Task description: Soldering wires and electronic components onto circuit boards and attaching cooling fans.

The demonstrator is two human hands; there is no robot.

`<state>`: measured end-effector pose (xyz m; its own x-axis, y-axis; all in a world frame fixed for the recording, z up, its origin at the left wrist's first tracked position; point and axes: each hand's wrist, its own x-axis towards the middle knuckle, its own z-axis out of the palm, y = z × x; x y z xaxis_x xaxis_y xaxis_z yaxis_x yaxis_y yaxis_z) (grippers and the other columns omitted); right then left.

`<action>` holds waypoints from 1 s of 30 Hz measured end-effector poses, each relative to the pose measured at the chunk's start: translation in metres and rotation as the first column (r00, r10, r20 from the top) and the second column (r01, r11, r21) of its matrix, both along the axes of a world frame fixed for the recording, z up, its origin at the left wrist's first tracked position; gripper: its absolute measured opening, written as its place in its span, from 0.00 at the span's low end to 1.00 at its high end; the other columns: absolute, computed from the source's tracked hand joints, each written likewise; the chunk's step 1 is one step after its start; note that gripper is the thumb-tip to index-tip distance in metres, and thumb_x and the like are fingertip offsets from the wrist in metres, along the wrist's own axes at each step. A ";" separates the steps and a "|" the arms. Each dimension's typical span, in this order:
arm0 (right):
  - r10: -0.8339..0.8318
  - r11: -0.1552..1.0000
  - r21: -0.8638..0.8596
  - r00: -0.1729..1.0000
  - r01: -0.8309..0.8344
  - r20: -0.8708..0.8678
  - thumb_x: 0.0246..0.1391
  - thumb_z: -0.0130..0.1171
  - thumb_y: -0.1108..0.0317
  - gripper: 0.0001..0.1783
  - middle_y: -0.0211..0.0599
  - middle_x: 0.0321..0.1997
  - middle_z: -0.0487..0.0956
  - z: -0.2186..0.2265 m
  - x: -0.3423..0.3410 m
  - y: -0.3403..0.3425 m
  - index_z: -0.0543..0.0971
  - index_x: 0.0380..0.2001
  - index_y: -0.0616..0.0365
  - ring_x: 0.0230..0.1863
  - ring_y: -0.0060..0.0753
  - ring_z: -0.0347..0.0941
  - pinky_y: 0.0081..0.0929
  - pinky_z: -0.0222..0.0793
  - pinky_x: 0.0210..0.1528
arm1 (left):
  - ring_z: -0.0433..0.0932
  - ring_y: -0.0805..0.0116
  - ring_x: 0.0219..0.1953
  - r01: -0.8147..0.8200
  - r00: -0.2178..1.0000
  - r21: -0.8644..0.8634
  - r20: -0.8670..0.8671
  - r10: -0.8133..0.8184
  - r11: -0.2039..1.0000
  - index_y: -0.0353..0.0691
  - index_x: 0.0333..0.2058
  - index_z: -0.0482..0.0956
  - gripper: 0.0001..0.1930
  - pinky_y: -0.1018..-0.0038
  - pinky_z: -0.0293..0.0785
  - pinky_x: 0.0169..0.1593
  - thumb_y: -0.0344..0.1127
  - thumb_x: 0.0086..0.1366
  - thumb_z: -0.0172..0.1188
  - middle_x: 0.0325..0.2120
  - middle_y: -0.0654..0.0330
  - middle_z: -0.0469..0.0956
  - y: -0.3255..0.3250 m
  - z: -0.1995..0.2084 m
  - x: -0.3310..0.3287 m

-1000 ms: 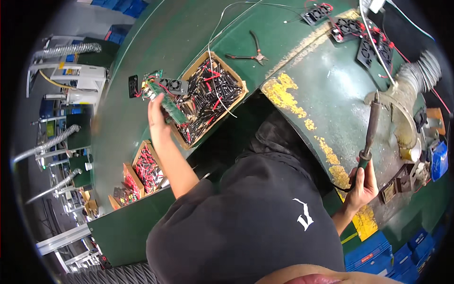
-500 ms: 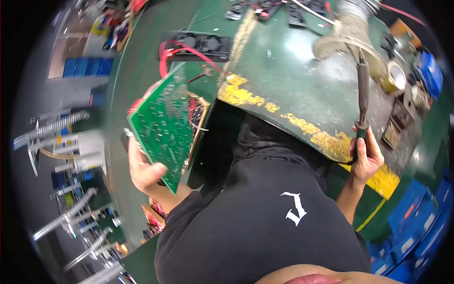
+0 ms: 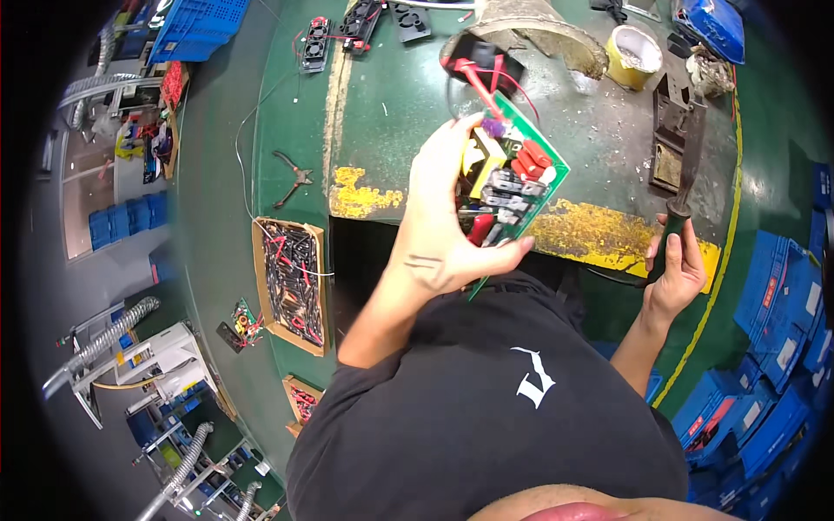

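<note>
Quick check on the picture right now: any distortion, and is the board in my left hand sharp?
Head view: corners fall to black and the yellow line at right bows, typical of fisheye; head view: the circuit board in your left hand reads fairly clearly, though the black part beyond it looks softer.

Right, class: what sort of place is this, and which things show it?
Most likely an electronics assembly or repair workshop: the left hand holds a circuit board crowded with components, the right hand grips what looks like a soldering iron, and small black fans lie on the workbench.
</note>
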<state>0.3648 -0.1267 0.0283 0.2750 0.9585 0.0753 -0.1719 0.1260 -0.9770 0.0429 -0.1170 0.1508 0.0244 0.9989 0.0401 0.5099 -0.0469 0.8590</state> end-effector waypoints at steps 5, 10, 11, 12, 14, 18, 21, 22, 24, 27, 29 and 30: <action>0.080 0.997 -0.020 0.997 -0.080 -0.012 0.66 0.57 0.76 0.24 0.54 0.50 0.83 0.001 0.002 0.004 0.73 0.64 0.66 0.28 0.25 0.74 0.17 0.66 0.23 | 0.60 0.34 0.64 -0.190 0.792 -0.018 -0.593 0.142 0.982 0.37 0.69 0.59 0.59 0.44 0.57 0.67 0.50 0.40 0.79 0.64 0.33 0.59 -0.018 -0.041 0.014; 0.147 0.989 -0.029 0.989 -0.146 0.033 0.66 0.56 0.78 0.24 0.57 0.50 0.83 0.001 0.002 0.013 0.73 0.64 0.67 0.28 0.26 0.74 0.17 0.66 0.24 | 0.61 0.34 0.63 -0.276 0.669 -0.055 -0.728 0.151 0.960 0.36 0.70 0.58 0.59 0.43 0.59 0.65 0.52 0.43 0.79 0.64 0.31 0.59 -0.029 -0.068 0.017; 0.161 0.987 -0.027 0.986 -0.160 0.034 0.66 0.56 0.78 0.24 0.57 0.50 0.83 0.001 0.002 0.014 0.73 0.64 0.67 0.28 0.25 0.74 0.17 0.66 0.24 | 0.61 0.34 0.63 -0.284 0.669 -0.059 -0.728 0.154 0.957 0.36 0.70 0.58 0.59 0.43 0.59 0.65 0.52 0.43 0.79 0.64 0.31 0.59 -0.028 -0.072 0.018; 0.172 0.985 -0.024 0.984 -0.171 0.036 0.66 0.57 0.78 0.24 0.58 0.50 0.83 0.001 0.002 0.016 0.73 0.64 0.67 0.28 0.25 0.73 0.17 0.66 0.25 | 0.62 0.34 0.63 -0.293 0.662 -0.082 -0.736 0.140 0.952 0.35 0.70 0.57 0.59 0.43 0.59 0.65 0.53 0.44 0.79 0.64 0.31 0.59 -0.025 -0.076 0.019; 0.178 0.984 -0.024 0.983 -0.177 0.045 0.66 0.57 0.77 0.24 0.57 0.50 0.83 0.001 0.001 0.017 0.73 0.64 0.67 0.28 0.25 0.73 0.17 0.66 0.25 | 0.62 0.35 0.63 -0.311 0.640 -0.110 -0.759 0.122 0.944 0.34 0.70 0.56 0.60 0.42 0.59 0.65 0.59 0.45 0.78 0.64 0.31 0.59 -0.018 -0.083 0.023; 0.161 0.986 -0.048 0.987 -0.160 0.018 0.66 0.57 0.77 0.24 0.56 0.50 0.83 0.001 -0.001 0.016 0.72 0.64 0.68 0.28 0.25 0.73 0.17 0.66 0.25 | 0.66 0.37 0.61 -0.342 0.568 -0.105 -0.814 0.116 0.934 0.32 0.70 0.57 0.62 0.46 0.67 0.61 0.68 0.46 0.74 0.65 0.29 0.60 0.008 -0.093 0.028; 0.161 0.984 -0.091 0.985 -0.154 0.070 0.66 0.57 0.77 0.25 0.55 0.49 0.83 0.001 -0.002 0.017 0.72 0.65 0.69 0.28 0.25 0.73 0.17 0.66 0.26 | 0.69 0.39 0.59 -0.366 0.500 -0.099 -0.860 0.106 0.925 0.31 0.68 0.61 0.61 0.51 0.72 0.58 0.70 0.46 0.72 0.64 0.30 0.62 0.025 -0.097 0.023; 0.162 0.983 -0.096 0.985 -0.156 0.060 0.66 0.57 0.77 0.25 0.55 0.49 0.83 0.001 -0.002 0.018 0.72 0.65 0.69 0.28 0.25 0.74 0.17 0.66 0.25 | 0.71 0.40 0.57 -0.346 0.454 -0.038 -0.881 0.131 0.937 0.30 0.66 0.65 0.57 0.54 0.74 0.55 0.70 0.48 0.71 0.62 0.29 0.64 0.027 -0.097 0.019; 0.173 0.980 -0.118 0.981 -0.162 0.088 0.65 0.57 0.76 0.25 0.55 0.49 0.83 0.001 -0.003 0.021 0.72 0.65 0.69 0.28 0.25 0.74 0.17 0.66 0.25 | 0.71 0.39 0.57 -0.328 0.510 -0.096 -0.855 0.091 0.940 0.30 0.65 0.65 0.55 0.54 0.74 0.56 0.68 0.50 0.71 0.62 0.29 0.64 0.028 -0.096 0.009; 0.167 0.979 -0.130 0.983 -0.156 0.080 0.65 0.57 0.78 0.25 0.55 0.49 0.84 0.003 -0.004 0.024 0.72 0.64 0.71 0.28 0.25 0.75 0.17 0.66 0.25 | 0.72 0.37 0.57 -0.230 0.594 -0.074 -0.800 0.080 0.970 0.28 0.63 0.69 0.45 0.54 0.72 0.60 0.59 0.58 0.70 0.60 0.30 0.68 0.023 -0.087 -0.012; 0.147 0.982 -0.130 0.986 -0.136 0.075 0.64 0.58 0.79 0.25 0.55 0.49 0.84 0.006 -0.005 0.022 0.72 0.64 0.72 0.29 0.25 0.75 0.17 0.67 0.26 | 0.74 0.39 0.58 -0.192 0.774 -0.064 -0.623 0.111 0.979 0.29 0.59 0.75 0.36 0.56 0.71 0.62 0.52 0.61 0.69 0.57 0.34 0.73 0.021 -0.077 -0.032; 0.138 0.984 -0.125 0.988 -0.129 0.065 0.64 0.58 0.79 0.25 0.55 0.49 0.84 0.008 -0.006 0.021 0.72 0.64 0.72 0.29 0.25 0.75 0.17 0.67 0.25 | 0.76 0.42 0.57 -0.244 0.838 -0.035 -0.511 0.192 0.969 0.31 0.56 0.78 0.28 0.58 0.71 0.61 0.47 0.64 0.67 0.53 0.38 0.78 0.022 -0.072 -0.041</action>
